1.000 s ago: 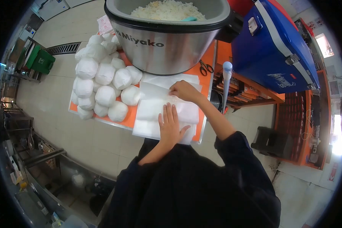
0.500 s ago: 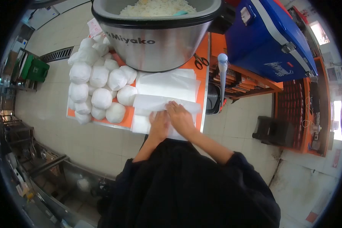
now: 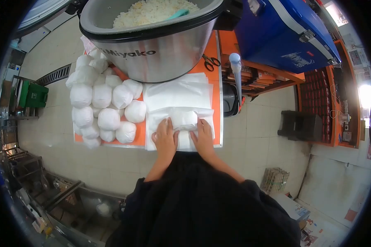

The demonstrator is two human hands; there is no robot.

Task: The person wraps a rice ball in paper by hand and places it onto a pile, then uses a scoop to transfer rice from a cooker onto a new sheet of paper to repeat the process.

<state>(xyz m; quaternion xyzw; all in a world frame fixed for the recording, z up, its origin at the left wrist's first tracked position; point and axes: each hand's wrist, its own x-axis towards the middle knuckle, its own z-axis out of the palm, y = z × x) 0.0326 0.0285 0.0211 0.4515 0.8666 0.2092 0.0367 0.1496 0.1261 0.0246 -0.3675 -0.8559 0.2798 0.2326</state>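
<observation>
White paper roll (image 3: 184, 118) on top of white paper sheets (image 3: 177, 92), near front edge of bench (image 3: 218, 74). Left hand (image 3: 165, 138) gripping roll's left end between thumb and fingers; right hand (image 3: 203, 136) gripping right end likewise. Heap of round white bundles (image 3: 109, 119) left of sheets. Miyako rice cooker (image 3: 152, 57) just behind sheets, rice (image 3: 146, 14) and teal utensil (image 3: 178, 14) inside. Black scissors (image 3: 210, 61) right of cooker. Blue cooler box (image 3: 284, 37) farther right.
</observation>
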